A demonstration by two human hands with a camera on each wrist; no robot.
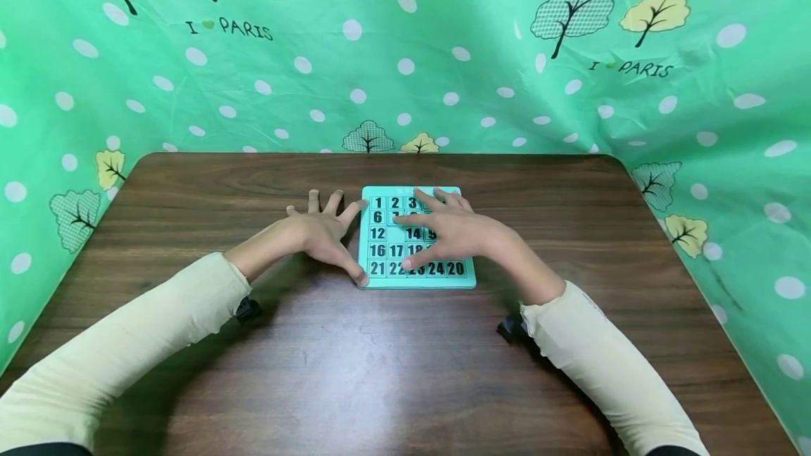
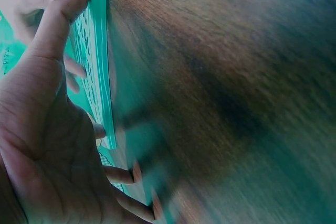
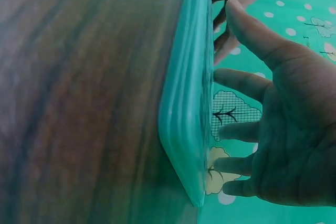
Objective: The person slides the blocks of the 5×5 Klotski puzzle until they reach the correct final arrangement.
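Note:
A turquoise number slide puzzle point(image 1: 388, 280) lies flat on the table, with black numbers on its tiles. A blank space point(image 1: 395, 234) shows between 12 and 14. My left hand point(image 1: 326, 234) is at the puzzle's left side, fingers spread, the thumb at the near left corner and the index finger at the upper left edge. Over the right half spreads my right hand point(image 1: 459, 229), its index fingertip at tile 7 and its thumb above the bottom rows. This hand hides several tiles. In the right wrist view, the puzzle's side point(image 3: 184, 108) stands out beside the spread fingers.
The dark wooden table point(image 1: 317, 371) reaches out on all sides of the puzzle. Behind it hangs a green dotted cloth point(image 1: 380, 41) with printed trees. Pale sleeves point(image 1: 158, 319) cover both forearms, and a black strap piece point(image 1: 248, 310) shows below the left wrist.

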